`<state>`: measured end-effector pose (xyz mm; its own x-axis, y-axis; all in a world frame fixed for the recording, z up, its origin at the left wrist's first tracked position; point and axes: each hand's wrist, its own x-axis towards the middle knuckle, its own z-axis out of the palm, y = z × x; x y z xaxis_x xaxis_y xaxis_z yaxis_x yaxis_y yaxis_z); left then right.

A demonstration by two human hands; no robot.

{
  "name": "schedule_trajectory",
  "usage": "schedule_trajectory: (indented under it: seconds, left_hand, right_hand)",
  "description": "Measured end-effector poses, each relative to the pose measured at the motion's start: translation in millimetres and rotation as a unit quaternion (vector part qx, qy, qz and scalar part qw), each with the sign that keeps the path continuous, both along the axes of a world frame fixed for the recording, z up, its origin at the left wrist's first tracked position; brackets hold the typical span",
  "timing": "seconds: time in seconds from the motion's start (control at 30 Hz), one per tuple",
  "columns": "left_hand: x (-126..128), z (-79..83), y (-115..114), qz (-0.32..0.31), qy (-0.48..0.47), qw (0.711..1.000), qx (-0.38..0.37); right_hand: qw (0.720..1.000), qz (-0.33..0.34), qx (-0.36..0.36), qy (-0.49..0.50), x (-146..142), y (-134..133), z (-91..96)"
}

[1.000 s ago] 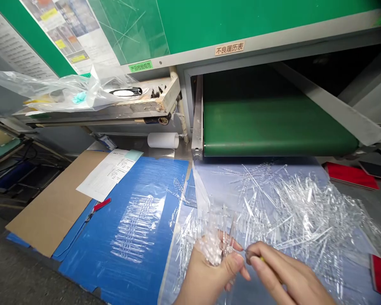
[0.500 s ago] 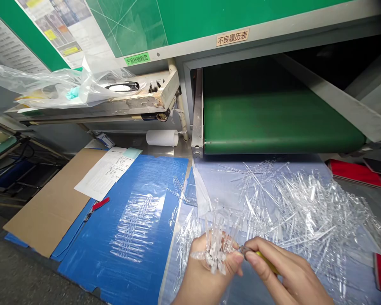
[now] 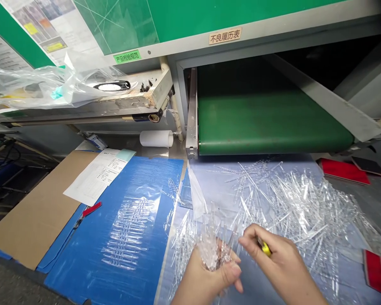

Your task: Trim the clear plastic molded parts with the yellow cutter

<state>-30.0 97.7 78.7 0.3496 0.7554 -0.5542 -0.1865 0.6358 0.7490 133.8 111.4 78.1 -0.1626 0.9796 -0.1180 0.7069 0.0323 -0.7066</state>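
Note:
My left hand (image 3: 209, 271) is closed around a bundle of clear plastic pieces (image 3: 209, 250), their thin ends pointing up and away. To its right, a small gap apart, my right hand (image 3: 269, 258) grips yellow-handled nippers (image 3: 264, 248). Only part of the yellow handle shows; the fingers hide the rest. Behind both hands spreads a large loose heap of clear plastic sticks (image 3: 305, 207). A smaller pile of them (image 3: 184, 237) lies just left of my left hand. On the blue sheet (image 3: 82, 262), several clear pieces are laid in a neat row (image 3: 127, 233).
A green conveyor belt (image 3: 273, 123) ends above the table's far edge. At the left lie brown cardboard (image 3: 41, 207), a printed paper (image 3: 98, 176) and a red-handled tool (image 3: 92, 209). A white roll (image 3: 155, 138) sits below a shelf (image 3: 114, 106). Red pads (image 3: 344, 170) lie at the right.
My right hand has drawn away from the bundle, and the nippers' metal tip no longer shows at it. The bundle in my left hand has tilted. The view has shifted slightly right.

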Motion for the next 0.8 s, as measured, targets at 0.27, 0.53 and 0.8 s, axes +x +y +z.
schedule_trajectory:
  seconds: [0.27, 0.53, 0.8]
  left_hand:
    - [-1.4, -28.1, 3.0, 0.098, -0.144, 0.977, -0.123]
    - [-1.9, -40.5, 5.2, 0.075, -0.253, 0.956, -0.128]
    - [2.0, -32.6, 10.5, 0.174, -0.269, 0.935, -0.153]
  right_hand:
    - [0.950, -0.108, -0.065, -0.286, 65.7, 146.3, -26.4]
    - [0.954, -0.031, -0.044, -0.294, 53.0, 205.6, -61.1]
    - [0.961, -0.076, 0.150, -0.222, 42.9, 106.8, -10.6]
